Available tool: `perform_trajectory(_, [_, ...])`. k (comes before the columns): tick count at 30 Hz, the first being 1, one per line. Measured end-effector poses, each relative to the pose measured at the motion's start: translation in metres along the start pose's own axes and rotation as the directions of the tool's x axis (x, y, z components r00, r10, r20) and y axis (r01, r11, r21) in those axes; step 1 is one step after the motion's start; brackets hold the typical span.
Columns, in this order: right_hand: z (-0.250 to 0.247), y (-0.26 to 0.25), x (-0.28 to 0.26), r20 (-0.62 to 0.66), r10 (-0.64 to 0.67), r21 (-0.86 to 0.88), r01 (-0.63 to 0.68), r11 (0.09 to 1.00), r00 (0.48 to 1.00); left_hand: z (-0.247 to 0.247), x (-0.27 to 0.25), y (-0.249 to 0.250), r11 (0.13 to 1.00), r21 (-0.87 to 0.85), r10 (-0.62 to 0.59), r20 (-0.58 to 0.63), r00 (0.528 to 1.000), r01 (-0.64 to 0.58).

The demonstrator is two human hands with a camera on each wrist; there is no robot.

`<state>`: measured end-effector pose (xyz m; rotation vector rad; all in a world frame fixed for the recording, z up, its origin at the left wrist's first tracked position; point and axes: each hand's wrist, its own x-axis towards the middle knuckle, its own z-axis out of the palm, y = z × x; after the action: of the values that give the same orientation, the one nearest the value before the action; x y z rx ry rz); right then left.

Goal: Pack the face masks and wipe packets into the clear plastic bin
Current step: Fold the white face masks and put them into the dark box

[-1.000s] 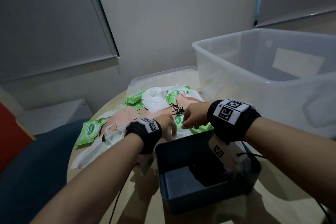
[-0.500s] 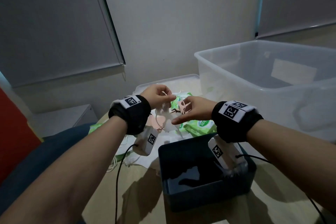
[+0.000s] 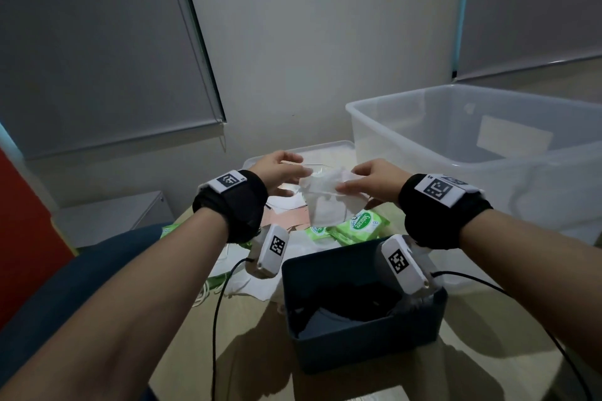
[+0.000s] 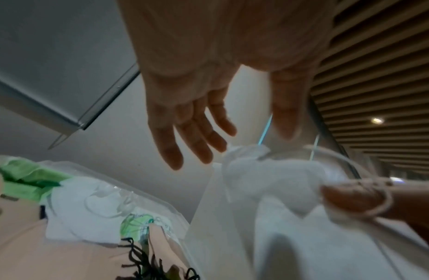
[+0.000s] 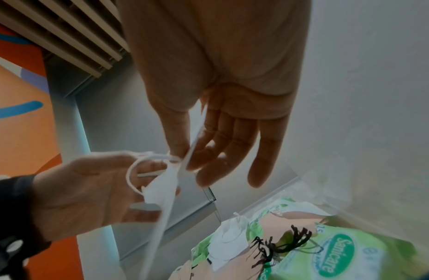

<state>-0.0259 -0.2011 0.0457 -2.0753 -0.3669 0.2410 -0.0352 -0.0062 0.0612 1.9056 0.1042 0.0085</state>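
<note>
Both forearms reach forward, raised to the same height, each wrist wrapped in a black band. The left hand [image 3: 277, 169] has its fingers [image 4: 184, 140] extended and loosely spread, thumb apart. The right hand [image 3: 374, 181] faces it, thumb pinched against its fingers [image 5: 208, 151], little finger straight.

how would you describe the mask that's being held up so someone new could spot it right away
Start at the big clear plastic bin on the right of the table, then look left to the two raised hands above the pile of masks and green wipe packets. The white face mask hangs between the left hand and right hand. It alone is lifted off the table; the others lie flat.
</note>
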Motion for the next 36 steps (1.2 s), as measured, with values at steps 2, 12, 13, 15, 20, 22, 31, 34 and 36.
perform_trajectory(2, [-0.002,0.0,0.002,-0.023,-0.004,-0.016,0.004,1.0,1.0,0.0,-0.005,0.003,0.987,0.152,0.047,0.083,0.995,-0.06])
perform_trajectory(12, [-0.001,-0.023,0.002,-0.006,-0.26,-0.346,0.242,0.906,0.965,0.017,-0.004,0.019,0.992,0.096,0.071,0.166,0.984,-0.088])
perform_trajectory(13, [-0.002,-0.023,0.002,-0.017,-0.296,-0.346,0.272,0.898,0.955,0.017,-0.003,0.017,0.994,0.086,0.055,0.199,0.978,-0.073])
perform_trajectory(15, [-0.003,-0.023,0.001,-0.004,-0.352,-0.336,0.33,0.882,0.936,0.015,-0.004,0.01,0.996,0.078,0.023,0.305,0.952,-0.049])
perform_trajectory(20, [-0.003,-0.02,0.0,-0.01,-0.422,-0.286,0.402,0.87,0.906,0.007,-0.004,-0.002,0.999,-0.017,0.032,0.405,0.914,-0.027])
perform_trajectory(22, [0.002,-0.016,0.003,-0.067,-0.404,-0.208,0.383,0.9,0.912,0.007,-0.001,-0.003,0.993,0.074,0.056,0.354,0.933,-0.088])
perform_trajectory(31, [0.013,-0.01,0.016,-0.005,-0.196,0.07,0.196,0.978,0.981,0.012,0.013,-0.006,0.951,0.104,0.272,0.173,0.947,-0.292])
perform_trajectory(34, [0.017,0.001,0.024,-0.1,-0.185,-0.119,0.173,0.978,0.978,0.015,0.018,-0.017,0.959,0.106,0.251,0.103,0.963,-0.261])
perform_trajectory(36, [0.017,0.009,0.028,-0.116,-0.116,-0.192,0.093,0.977,0.986,0.015,0.026,-0.032,0.96,0.187,0.19,0.106,0.976,-0.207])
